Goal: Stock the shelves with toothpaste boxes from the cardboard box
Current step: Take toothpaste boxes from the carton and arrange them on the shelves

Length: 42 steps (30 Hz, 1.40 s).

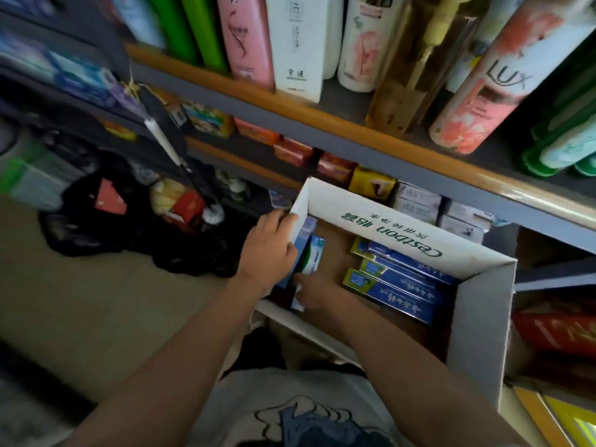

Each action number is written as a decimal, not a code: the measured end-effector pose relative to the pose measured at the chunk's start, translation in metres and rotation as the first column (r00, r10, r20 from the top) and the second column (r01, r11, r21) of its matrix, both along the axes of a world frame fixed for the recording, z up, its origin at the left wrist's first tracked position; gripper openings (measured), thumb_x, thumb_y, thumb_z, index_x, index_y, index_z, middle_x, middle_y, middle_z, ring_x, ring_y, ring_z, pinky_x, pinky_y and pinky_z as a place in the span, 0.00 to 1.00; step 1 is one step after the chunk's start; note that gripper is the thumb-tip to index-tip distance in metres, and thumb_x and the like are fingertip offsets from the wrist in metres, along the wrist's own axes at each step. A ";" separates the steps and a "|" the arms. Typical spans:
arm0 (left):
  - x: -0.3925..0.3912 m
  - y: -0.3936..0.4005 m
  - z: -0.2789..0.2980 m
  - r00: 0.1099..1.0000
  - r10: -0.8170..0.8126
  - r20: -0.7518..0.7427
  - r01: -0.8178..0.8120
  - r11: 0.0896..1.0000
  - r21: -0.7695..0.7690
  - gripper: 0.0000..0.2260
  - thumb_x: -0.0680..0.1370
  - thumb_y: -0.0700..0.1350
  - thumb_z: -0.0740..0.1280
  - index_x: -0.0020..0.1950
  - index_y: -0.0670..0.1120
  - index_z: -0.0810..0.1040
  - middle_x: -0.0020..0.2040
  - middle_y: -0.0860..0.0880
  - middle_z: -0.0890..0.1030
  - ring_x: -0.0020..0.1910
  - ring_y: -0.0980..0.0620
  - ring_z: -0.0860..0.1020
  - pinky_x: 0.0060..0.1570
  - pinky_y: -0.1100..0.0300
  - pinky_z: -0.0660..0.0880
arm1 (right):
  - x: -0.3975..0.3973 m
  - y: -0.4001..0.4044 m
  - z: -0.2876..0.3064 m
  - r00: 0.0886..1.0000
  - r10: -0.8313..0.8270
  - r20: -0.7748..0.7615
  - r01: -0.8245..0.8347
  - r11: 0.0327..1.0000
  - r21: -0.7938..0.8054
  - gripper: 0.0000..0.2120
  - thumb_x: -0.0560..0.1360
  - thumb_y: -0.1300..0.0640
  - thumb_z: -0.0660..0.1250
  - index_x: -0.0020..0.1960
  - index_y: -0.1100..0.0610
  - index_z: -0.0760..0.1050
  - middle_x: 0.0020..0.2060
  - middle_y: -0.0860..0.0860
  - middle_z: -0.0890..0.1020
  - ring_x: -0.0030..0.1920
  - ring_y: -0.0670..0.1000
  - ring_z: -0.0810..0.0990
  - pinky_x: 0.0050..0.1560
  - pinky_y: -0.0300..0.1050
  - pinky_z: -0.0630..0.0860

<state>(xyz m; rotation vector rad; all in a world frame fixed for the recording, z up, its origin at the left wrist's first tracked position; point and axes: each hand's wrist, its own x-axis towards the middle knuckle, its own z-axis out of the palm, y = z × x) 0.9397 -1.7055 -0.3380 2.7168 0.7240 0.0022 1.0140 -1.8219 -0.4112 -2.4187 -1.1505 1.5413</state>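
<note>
An open white cardboard box [480, 321] stands in front of the shelves. Several blue and yellow toothpaste boxes [396, 285] lie stacked along its right side. Upright blue and white toothpaste boxes [314, 253] lean against its left wall. My left hand [271, 250] reaches over the left flap with its fingers curled round the flap's edge. My right hand [314, 291] is inside the box, low on the left, with its fingers curled round the bottom of a white and green toothpaste box.
The top shelf [290, 104] carries tall shampoo and body-wash bottles. The shelf below holds soap packs [371, 182] and small white boxes [419, 201]. Black bags and loose goods [135, 214] lie on the tan floor at left.
</note>
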 end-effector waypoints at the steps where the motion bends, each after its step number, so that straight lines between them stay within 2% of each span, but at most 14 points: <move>1: 0.000 0.000 0.001 1.000 0.005 0.008 -0.005 1.000 -0.004 0.22 0.75 0.43 0.63 0.70 0.42 0.71 0.65 0.41 0.72 0.60 0.38 0.71 0.52 0.45 0.75 | 0.001 -0.002 -0.002 0.999 -0.040 0.011 0.040 0.999 0.009 0.19 0.82 0.60 0.57 0.72 0.58 0.67 0.67 0.60 0.72 0.60 0.58 0.74 0.45 0.37 0.71; 4: -0.001 0.000 0.001 1.000 0.013 0.009 -0.013 1.000 0.003 0.22 0.74 0.43 0.64 0.68 0.41 0.72 0.63 0.41 0.72 0.58 0.39 0.72 0.49 0.45 0.76 | 0.009 -0.017 -0.005 0.983 -0.083 0.166 0.076 0.996 0.046 0.14 0.79 0.55 0.61 0.63 0.57 0.72 0.61 0.60 0.74 0.58 0.60 0.77 0.53 0.49 0.75; 8: -0.003 -0.001 0.000 0.997 -0.008 0.074 0.003 0.998 0.061 0.22 0.73 0.43 0.67 0.67 0.41 0.73 0.64 0.39 0.71 0.60 0.38 0.72 0.50 0.44 0.77 | 0.032 -0.040 0.011 0.938 -0.293 0.186 0.258 0.947 0.193 0.08 0.77 0.55 0.66 0.52 0.52 0.68 0.55 0.57 0.71 0.44 0.56 0.76 0.38 0.45 0.77; 10: -0.002 -0.001 0.003 0.994 -0.035 0.106 0.021 0.991 0.133 0.23 0.72 0.44 0.69 0.67 0.42 0.73 0.67 0.40 0.70 0.64 0.38 0.70 0.56 0.43 0.75 | 0.048 -0.054 0.032 0.935 -0.353 0.032 0.329 0.898 0.293 0.12 0.77 0.55 0.67 0.58 0.49 0.68 0.56 0.56 0.73 0.46 0.55 0.77 0.36 0.43 0.75; 13: 0.001 -0.008 0.011 0.969 -0.231 0.084 0.202 0.943 0.264 0.32 0.70 0.49 0.71 0.73 0.49 0.68 0.75 0.45 0.65 0.75 0.40 0.61 0.71 0.41 0.60 | 0.069 -0.076 0.081 0.857 -0.411 -0.311 0.501 0.807 0.314 0.32 0.74 0.58 0.71 0.73 0.41 0.63 0.56 0.51 0.77 0.54 0.51 0.78 0.49 0.43 0.77; 16: 0.010 -0.019 0.025 0.906 -0.422 0.039 0.395 0.875 0.279 0.38 0.69 0.54 0.71 0.77 0.54 0.62 0.80 0.50 0.60 0.79 0.42 0.53 0.76 0.37 0.47 | 0.083 -0.087 0.117 0.785 -0.432 -0.444 0.599 0.713 0.364 0.23 0.74 0.57 0.73 0.64 0.41 0.73 0.53 0.50 0.80 0.54 0.50 0.81 0.50 0.43 0.79; 18: 0.019 -0.024 0.033 0.884 -0.467 0.003 0.461 0.873 0.160 0.37 0.70 0.59 0.70 0.77 0.55 0.63 0.78 0.52 0.62 0.79 0.45 0.55 0.76 0.40 0.45 | 0.090 -0.088 0.129 0.782 -0.445 -0.436 0.616 0.663 0.426 0.14 0.73 0.57 0.74 0.56 0.43 0.78 0.53 0.49 0.81 0.53 0.51 0.82 0.47 0.46 0.80; 20: 0.024 -0.027 0.042 0.896 -0.443 0.000 0.443 0.896 -0.019 0.35 0.70 0.62 0.71 0.74 0.54 0.66 0.72 0.52 0.71 0.74 0.47 0.65 0.74 0.48 0.55 | 0.095 -0.086 0.137 0.743 -0.461 -0.485 0.663 0.605 0.441 0.11 0.74 0.57 0.74 0.55 0.48 0.80 0.52 0.52 0.82 0.51 0.52 0.81 0.43 0.50 0.78; 23: 0.024 -0.029 0.061 0.965 -0.258 0.055 0.263 0.922 -0.284 0.28 0.71 0.60 0.73 0.66 0.53 0.70 0.54 0.51 0.80 0.52 0.49 0.80 0.49 0.54 0.76 | 0.095 -0.078 0.147 0.664 -0.446 -0.600 0.739 0.512 0.437 0.15 0.72 0.52 0.74 0.56 0.53 0.79 0.51 0.56 0.83 0.49 0.54 0.81 0.42 0.48 0.75; 28: 0.014 -0.017 0.071 0.987 0.070 0.142 0.022 0.830 -0.558 0.18 0.70 0.54 0.77 0.54 0.51 0.74 0.43 0.54 0.80 0.41 0.56 0.80 0.39 0.56 0.75 | 0.083 -0.055 0.152 0.447 -0.500 -0.741 0.890 0.329 0.315 0.20 0.82 0.43 0.58 0.59 0.58 0.77 0.49 0.57 0.84 0.44 0.53 0.82 0.41 0.45 0.79; 30: 0.004 -0.005 0.067 0.959 0.243 0.147 -0.096 0.764 -0.639 0.18 0.70 0.52 0.78 0.54 0.50 0.75 0.44 0.55 0.80 0.42 0.59 0.80 0.40 0.57 0.76 | 0.077 -0.046 0.136 0.498 -0.581 -0.644 0.862 0.414 0.294 0.17 0.83 0.45 0.55 0.58 0.55 0.77 0.51 0.57 0.84 0.43 0.54 0.83 0.44 0.49 0.81; 32: -0.008 0.008 0.066 0.951 0.290 0.106 -0.175 0.788 -0.590 0.19 0.70 0.54 0.77 0.53 0.50 0.73 0.43 0.57 0.79 0.41 0.62 0.78 0.36 0.62 0.72 | 0.066 -0.039 0.110 0.681 -0.609 -0.408 0.730 0.611 0.307 0.12 0.82 0.49 0.58 0.58 0.51 0.77 0.53 0.54 0.84 0.44 0.52 0.83 0.50 0.51 0.81; 36: -0.024 0.032 0.057 0.976 0.209 -0.055 -0.215 0.921 -0.324 0.24 0.70 0.60 0.75 0.51 0.46 0.69 0.41 0.52 0.75 0.38 0.51 0.76 0.35 0.53 0.72 | 0.033 -0.024 0.061 0.974 -0.221 -0.043 0.224 0.933 0.280 0.15 0.82 0.55 0.59 0.66 0.53 0.76 0.64 0.52 0.79 0.61 0.51 0.77 0.65 0.46 0.71; 42: -0.034 0.037 0.034 0.972 0.216 -0.097 -0.236 0.878 -0.416 0.25 0.68 0.55 0.77 0.51 0.44 0.67 0.44 0.48 0.77 0.40 0.47 0.77 0.36 0.51 0.73 | -0.018 0.009 0.030 0.951 0.278 0.131 -0.293 0.950 0.109 0.22 0.83 0.52 0.56 0.77 0.47 0.62 0.72 0.57 0.68 0.69 0.60 0.69 0.66 0.50 0.68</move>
